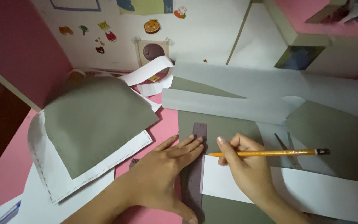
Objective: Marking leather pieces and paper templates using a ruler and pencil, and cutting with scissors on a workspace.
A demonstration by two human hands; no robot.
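Pink desk is sitting buried under grey card and white paper sheets, sticker-covered wall behind. Left hand is lying flat, fingers spread, pressing a purple ruler onto the card. Right hand is pinching a yellow pencil, tip touching the ruler's edge. Scissors are lying nearby.

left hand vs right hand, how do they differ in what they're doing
The left hand lies flat, fingers spread, pressing on the dark ruler; the right hand is curled, pinching a yellow pencil. The left hand holds nothing; the right hand's pencil tip meets the white paper strip beside the ruler's edge. Both are bare and work over the grey sheet.
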